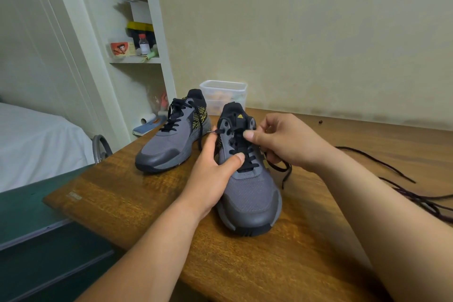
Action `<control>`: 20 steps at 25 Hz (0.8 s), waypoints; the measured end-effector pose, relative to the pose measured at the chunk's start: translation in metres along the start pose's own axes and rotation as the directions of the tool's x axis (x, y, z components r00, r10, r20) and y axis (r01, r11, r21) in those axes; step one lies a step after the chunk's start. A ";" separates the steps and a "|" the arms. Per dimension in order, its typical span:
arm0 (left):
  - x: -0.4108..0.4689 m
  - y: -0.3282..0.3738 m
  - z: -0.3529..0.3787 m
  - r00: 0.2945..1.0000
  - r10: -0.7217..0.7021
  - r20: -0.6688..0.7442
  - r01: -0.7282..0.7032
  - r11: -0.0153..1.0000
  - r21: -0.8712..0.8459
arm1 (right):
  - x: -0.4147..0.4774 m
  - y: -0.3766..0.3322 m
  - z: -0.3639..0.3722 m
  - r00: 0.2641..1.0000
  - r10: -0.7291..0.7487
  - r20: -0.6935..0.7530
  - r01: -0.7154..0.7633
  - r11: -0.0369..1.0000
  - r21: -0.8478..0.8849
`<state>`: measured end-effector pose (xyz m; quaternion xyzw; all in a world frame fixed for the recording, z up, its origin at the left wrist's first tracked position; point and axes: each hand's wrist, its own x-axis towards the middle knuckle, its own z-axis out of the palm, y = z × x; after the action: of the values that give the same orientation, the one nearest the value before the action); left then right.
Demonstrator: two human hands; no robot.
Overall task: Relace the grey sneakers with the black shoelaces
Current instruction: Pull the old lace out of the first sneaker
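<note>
We are clasping the near grey sneaker [252, 191] with our left grip [210, 169] while our right grip [291, 142] is pinching its black shoelace [246, 158].

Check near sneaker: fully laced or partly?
Partly. On the near sneaker the black lace crosses only the lower rows; several upper eyelets are bare holes.

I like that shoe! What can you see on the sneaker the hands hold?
The near sneaker is grey, mesh-looking, with a darker smooth toe cap, dark sole and black tongue with a yellow logo. It stands upright on the wooden table, toe toward the camera. A black lace crisscrosses its lower eyelets. The left hand grips its side, thumb on the lacing; the right hand pinches the lace near the top.
</note>
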<state>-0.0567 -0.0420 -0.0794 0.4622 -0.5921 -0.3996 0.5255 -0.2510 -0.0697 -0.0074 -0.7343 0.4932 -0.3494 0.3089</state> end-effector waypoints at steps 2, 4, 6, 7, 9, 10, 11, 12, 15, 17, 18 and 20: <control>0.000 0.001 0.001 1.000 0.006 0.001 -0.006 1.000 -0.007 | 0.001 0.002 0.002 0.997 -0.081 -0.009 0.080 0.995 -0.061; -0.001 0.003 0.001 1.000 -0.004 -0.003 0.004 1.000 -0.011 | 0.004 0.001 -0.006 0.988 -0.073 -0.138 0.104 0.966 0.235; -0.002 0.005 0.001 1.000 -0.022 -0.006 0.022 1.000 -0.017 | 0.000 -0.004 -0.024 0.959 0.048 -0.280 0.113 0.840 0.530; -0.003 0.005 0.001 1.000 -0.027 -0.005 0.026 0.999 -0.020 | 0.000 -0.003 -0.031 0.954 0.075 -0.292 0.091 0.850 0.519; -0.004 0.005 0.002 1.000 -0.027 -0.004 0.027 0.999 -0.020 | 0.000 0.004 -0.038 0.977 0.120 -0.175 -0.109 0.991 0.075; -0.004 0.005 0.002 1.000 -0.025 -0.005 0.025 0.999 -0.021 | 0.000 0.011 -0.036 0.972 0.167 -0.165 -0.211 0.930 -0.299; -0.004 0.005 0.002 1.000 -0.023 -0.008 0.023 0.999 -0.023 | 0.001 0.016 -0.030 0.955 0.133 -0.266 -0.271 0.761 -0.590; -0.003 0.004 0.002 1.000 -0.019 -0.014 0.019 0.999 -0.028 | 0.001 0.016 -0.023 0.928 0.008 -0.372 -0.289 0.645 -0.707; -0.004 0.003 0.002 0.998 0.009 -0.058 -0.011 1.000 -0.025 | -0.004 0.000 0.005 0.919 -0.116 -0.378 -0.100 0.857 -0.506; -0.006 0.005 0.002 0.993 0.076 -0.096 -0.070 0.996 0.056 | -0.009 -0.002 0.031 0.960 -0.037 -0.278 -0.076 0.919 -0.387; -0.006 0.009 0.002 0.988 0.126 -0.091 -0.114 0.986 0.122 | -0.013 0.000 0.040 0.961 -0.041 -0.273 -0.068 0.924 -0.377; 0.001 0.020 -0.001 0.971 0.235 -0.054 -0.208 0.930 0.303 | -0.018 0.005 0.049 0.934 -0.065 -0.351 -0.065 0.936 -0.346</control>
<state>-0.0583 -0.0377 -0.0596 0.4831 -0.6694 -0.2238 0.5181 -0.2183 -0.0488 -0.0432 -0.7020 0.5956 -0.3827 0.0780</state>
